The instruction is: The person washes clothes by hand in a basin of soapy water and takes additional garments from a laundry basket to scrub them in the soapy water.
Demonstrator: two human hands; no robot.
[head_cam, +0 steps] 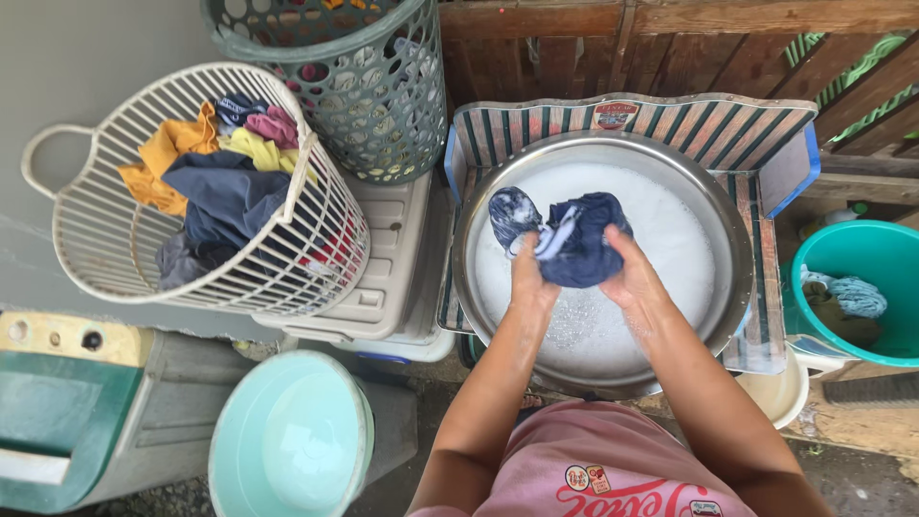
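Nearest, an empty pale blue basin sits at lower left. Beyond it, the left hand and right hand are both closed on a wet dark blue garment, held bunched over the suds in the metal basin. Farther left, a white basket holds unwashed-looking clothes, so much washing seems left.

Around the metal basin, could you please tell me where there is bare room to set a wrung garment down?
The pale blue tub at lower left looks free inside. The metal basin is foamy, both hands gripping the dark blue garment. The white basket holds heaped clothes, and the teal bucket holds a cloth.
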